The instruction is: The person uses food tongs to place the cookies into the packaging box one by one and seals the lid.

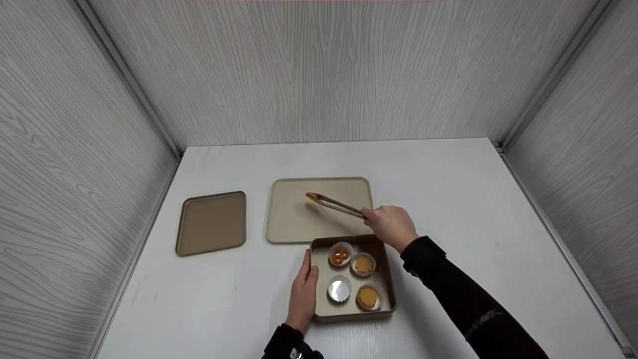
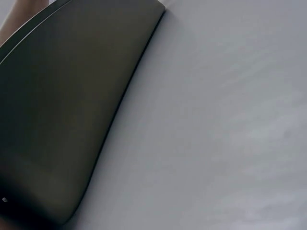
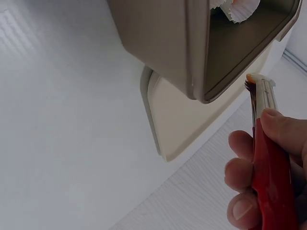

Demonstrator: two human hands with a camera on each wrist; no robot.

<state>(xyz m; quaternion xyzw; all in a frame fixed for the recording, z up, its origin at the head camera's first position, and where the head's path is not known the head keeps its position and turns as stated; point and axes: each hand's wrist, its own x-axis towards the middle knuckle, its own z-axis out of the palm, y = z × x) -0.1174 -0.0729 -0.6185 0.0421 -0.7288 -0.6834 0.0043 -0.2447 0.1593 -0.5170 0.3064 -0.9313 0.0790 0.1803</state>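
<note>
A deep square baking pan (image 1: pixel 329 308) stands at the near middle of the table, holding several fluted cups. One cup has a pretzel-like piece (image 1: pixel 341 256), two have yellow rounds (image 1: pixel 368 297), and a silver foil cup (image 1: pixel 339 289) shows its shiny bottom. My left hand (image 1: pixel 303 295) holds the pan's left wall, thumb at the rim. In my right hand (image 1: pixel 394 225) I grip red-handled tongs (image 3: pixel 271 167) above the pan's far right corner. Their tips reach over the beige tray (image 1: pixel 289 219); an orange-brown bit shows at the tips, too small to identify.
A smaller brown tray (image 1: pixel 212 224) lies left of the beige one. The white table (image 1: pixel 448 199) is bounded by grey wood-grain panels (image 1: pixel 319 75) at the back and both sides. The pan stands close to the beige tray's near edge.
</note>
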